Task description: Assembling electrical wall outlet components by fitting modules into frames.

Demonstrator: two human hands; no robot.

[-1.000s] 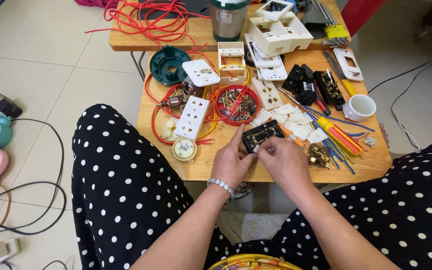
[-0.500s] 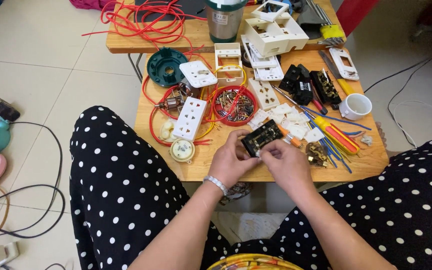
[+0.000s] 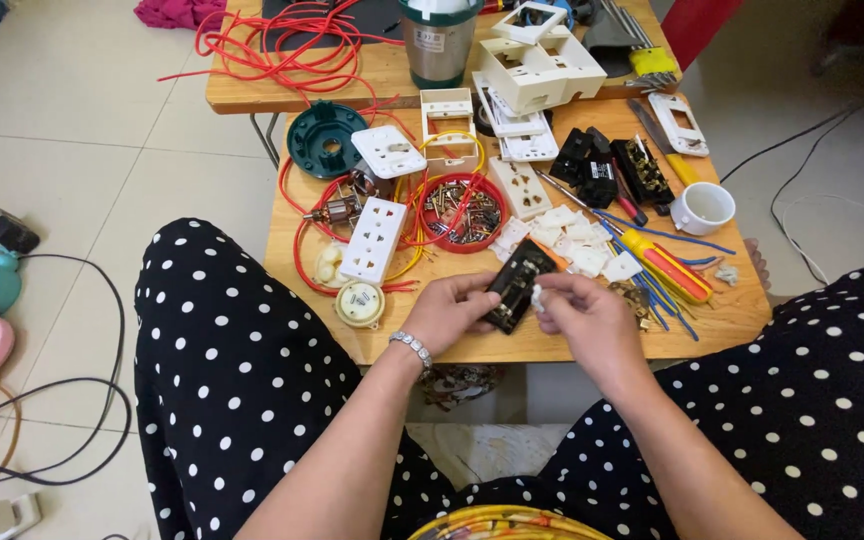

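My left hand (image 3: pixel 449 313) covers the near end of the black socket block (image 3: pixel 518 285); the small white piece (image 3: pixel 539 296) in my right fingers (image 3: pixel 552 290) is too small to identify.

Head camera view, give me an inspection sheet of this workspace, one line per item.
Surface: low wooden table, crowded, second table behind it.
Job's things: black socket part held over the table's near edge; small white piece at the right fingertips.
Clutter: white socket plate, red bowl of screws, green round cover, white cup, yellow screwdriver, steel tumbler.
Grippers: left hand grips the socket part; right hand pinches the white piece against it.
Cables: red wire coiled on the far table; black cable on the floor.
Surroundings: tiled floor, polka-dot trousers.
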